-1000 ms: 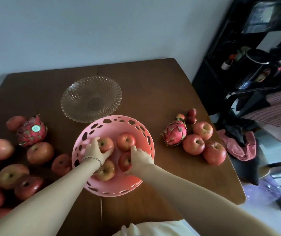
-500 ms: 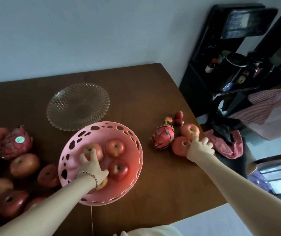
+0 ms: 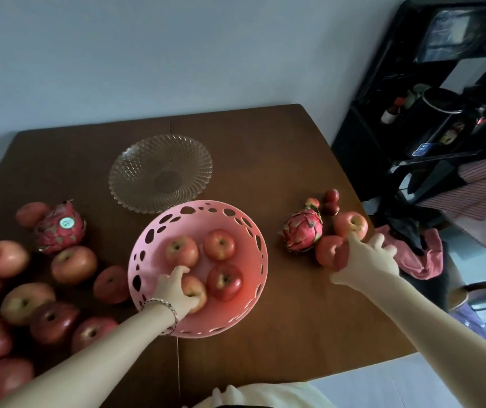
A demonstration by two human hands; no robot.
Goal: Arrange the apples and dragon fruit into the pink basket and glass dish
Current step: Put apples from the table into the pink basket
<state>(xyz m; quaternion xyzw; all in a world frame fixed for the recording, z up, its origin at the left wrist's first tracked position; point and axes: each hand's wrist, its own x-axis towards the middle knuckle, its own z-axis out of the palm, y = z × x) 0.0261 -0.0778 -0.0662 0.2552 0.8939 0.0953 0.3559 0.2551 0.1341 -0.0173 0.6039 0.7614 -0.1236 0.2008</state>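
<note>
Your right hand [image 3: 363, 260] is closing around a red apple [image 3: 342, 256]; wrap it fully before lifting. Left hand [image 3: 177, 293] rests loosely curled on a pink basket [image 3: 253, 293] apple [image 3: 196, 288], steadying.

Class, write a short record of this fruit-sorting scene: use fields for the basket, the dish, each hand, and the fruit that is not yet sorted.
Pink basket: holds four apples
Glass dish: empty, behind the basket
Left hand: inside the basket, resting on the nearest apple
Right hand: closing on an apple right of the basket
Dragon fruit: one on the left, one on the right, both on the table
Unsorted apples: a large group at left, fewer at right
</note>
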